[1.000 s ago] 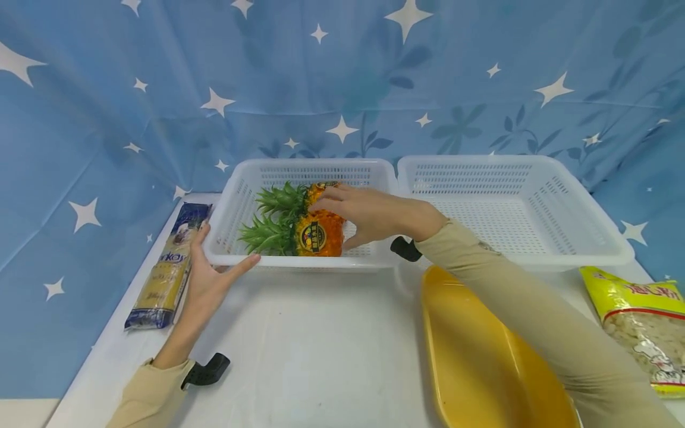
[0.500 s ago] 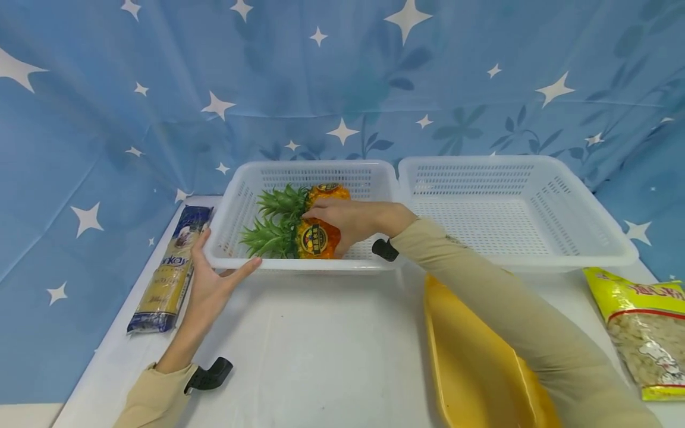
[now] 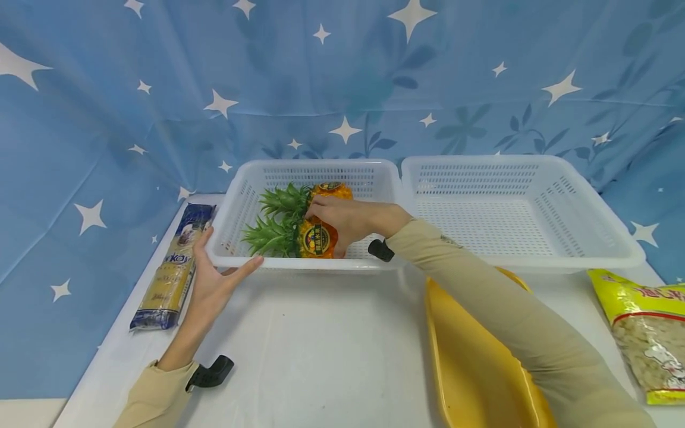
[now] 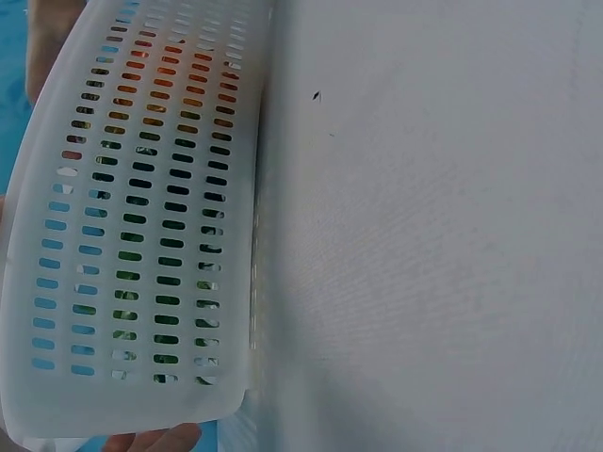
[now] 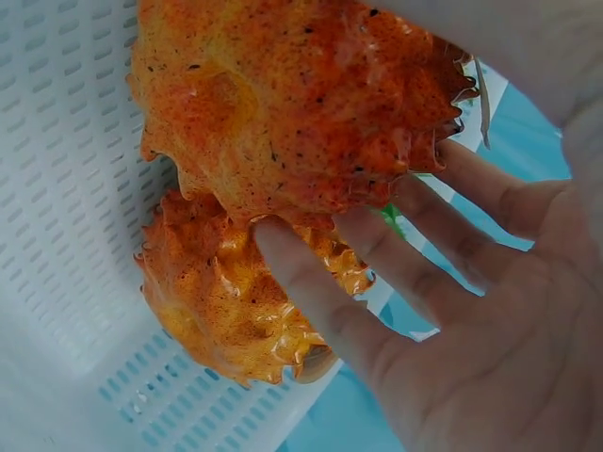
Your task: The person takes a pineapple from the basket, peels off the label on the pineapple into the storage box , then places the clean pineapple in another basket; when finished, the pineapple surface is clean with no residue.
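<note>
The nearer pineapple point(image 3: 316, 239) lies beside the farther pineapple point(image 3: 342, 191) in the left plastic basket point(image 3: 321, 263), along the worktop's point(image 3: 321, 333) far edge. Seemingly moulded, it is probably light, stiff and slick; its knobbly body should grip better than its leaves. The right hand point(image 3: 345, 220) curls round that body; the left hand point(image 3: 214, 282), spread wide, touches the basket's near-left corner.

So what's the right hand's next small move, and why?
Probably lift the near pineapple gently: the right hand already spans it, fingers on the side facing the far pineapple, which lies close beside it. The left hand is at the corner of the left basket, which may help steady it.
</note>
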Demonstrator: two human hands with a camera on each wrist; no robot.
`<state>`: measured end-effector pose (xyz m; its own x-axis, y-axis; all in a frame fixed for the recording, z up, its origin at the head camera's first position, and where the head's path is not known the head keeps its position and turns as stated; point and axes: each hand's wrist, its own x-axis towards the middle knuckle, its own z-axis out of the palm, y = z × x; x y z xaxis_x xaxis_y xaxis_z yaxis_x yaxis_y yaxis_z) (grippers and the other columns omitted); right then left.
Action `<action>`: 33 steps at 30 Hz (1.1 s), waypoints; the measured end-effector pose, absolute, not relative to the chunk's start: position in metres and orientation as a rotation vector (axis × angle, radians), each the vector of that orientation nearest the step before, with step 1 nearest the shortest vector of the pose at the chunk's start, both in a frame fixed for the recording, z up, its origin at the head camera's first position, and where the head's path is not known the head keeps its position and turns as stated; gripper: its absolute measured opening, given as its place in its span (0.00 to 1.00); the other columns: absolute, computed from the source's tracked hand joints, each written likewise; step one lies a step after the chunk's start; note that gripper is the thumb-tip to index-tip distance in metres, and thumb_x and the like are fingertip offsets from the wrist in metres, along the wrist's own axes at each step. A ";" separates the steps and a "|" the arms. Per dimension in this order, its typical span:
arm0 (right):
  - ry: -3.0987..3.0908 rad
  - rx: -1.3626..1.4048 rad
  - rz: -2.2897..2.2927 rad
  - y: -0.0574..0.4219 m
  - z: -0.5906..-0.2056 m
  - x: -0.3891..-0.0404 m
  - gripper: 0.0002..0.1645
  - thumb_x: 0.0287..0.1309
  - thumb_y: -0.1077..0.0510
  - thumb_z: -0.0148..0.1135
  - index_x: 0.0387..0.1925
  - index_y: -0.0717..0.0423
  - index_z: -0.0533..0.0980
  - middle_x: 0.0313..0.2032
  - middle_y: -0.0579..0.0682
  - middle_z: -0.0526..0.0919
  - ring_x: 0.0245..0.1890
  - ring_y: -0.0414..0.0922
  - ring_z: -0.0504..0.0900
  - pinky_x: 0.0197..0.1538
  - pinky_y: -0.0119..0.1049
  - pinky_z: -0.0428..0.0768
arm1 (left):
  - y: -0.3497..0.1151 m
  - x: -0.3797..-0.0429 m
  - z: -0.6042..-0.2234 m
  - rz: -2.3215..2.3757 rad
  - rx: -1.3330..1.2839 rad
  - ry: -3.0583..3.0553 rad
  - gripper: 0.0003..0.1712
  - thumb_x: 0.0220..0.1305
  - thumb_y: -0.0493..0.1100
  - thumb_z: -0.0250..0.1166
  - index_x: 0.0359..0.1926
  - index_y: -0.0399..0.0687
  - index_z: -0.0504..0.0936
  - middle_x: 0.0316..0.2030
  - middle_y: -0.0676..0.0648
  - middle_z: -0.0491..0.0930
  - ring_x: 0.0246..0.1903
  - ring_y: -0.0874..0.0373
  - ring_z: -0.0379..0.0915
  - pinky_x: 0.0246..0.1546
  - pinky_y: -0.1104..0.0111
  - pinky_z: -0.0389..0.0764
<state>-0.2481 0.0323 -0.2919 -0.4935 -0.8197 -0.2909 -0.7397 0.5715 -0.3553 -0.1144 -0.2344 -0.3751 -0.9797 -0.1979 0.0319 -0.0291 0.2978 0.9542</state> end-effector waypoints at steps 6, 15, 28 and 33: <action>2.356 -1.188 -0.283 0.031 -0.290 -0.248 0.52 0.54 0.59 0.83 0.72 0.58 0.59 0.69 0.55 0.63 0.58 0.48 0.74 0.62 0.41 0.78 | -0.234 -0.116 -0.378 -1.786 0.154 -2.377 0.65 0.65 0.41 0.74 0.84 0.52 0.33 0.78 0.34 0.48 0.74 0.37 0.55 0.72 0.43 0.66; 2.359 -1.206 -0.166 0.023 -0.290 -0.248 0.65 0.52 0.62 0.82 0.83 0.51 0.52 0.72 0.56 0.61 0.62 0.50 0.73 0.60 0.43 0.80 | -0.237 -0.115 -0.378 -1.798 0.159 -2.363 0.64 0.66 0.39 0.74 0.84 0.52 0.33 0.78 0.35 0.49 0.74 0.38 0.56 0.71 0.43 0.67; 2.375 -1.228 -0.041 0.019 -0.283 -0.246 0.61 0.50 0.57 0.85 0.78 0.56 0.57 0.73 0.58 0.62 0.69 0.52 0.69 0.68 0.45 0.75 | -0.239 -0.114 -0.379 -1.778 0.159 -2.364 0.65 0.65 0.39 0.74 0.83 0.51 0.34 0.78 0.35 0.49 0.74 0.38 0.55 0.71 0.42 0.67; 2.402 -1.267 0.002 0.027 -0.284 -0.246 0.61 0.49 0.53 0.86 0.78 0.57 0.59 0.72 0.59 0.65 0.70 0.54 0.68 0.70 0.48 0.74 | -0.238 -0.115 -0.379 -1.789 0.157 -2.375 0.65 0.65 0.40 0.74 0.83 0.52 0.34 0.77 0.35 0.49 0.74 0.39 0.56 0.72 0.43 0.67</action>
<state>-0.2464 0.0274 -0.2839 -0.4948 -0.7880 -0.3663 -0.7886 0.5843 -0.1916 -0.1152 -0.2379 -0.3793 -0.9811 -0.1817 0.0672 0.0144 0.2774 0.9606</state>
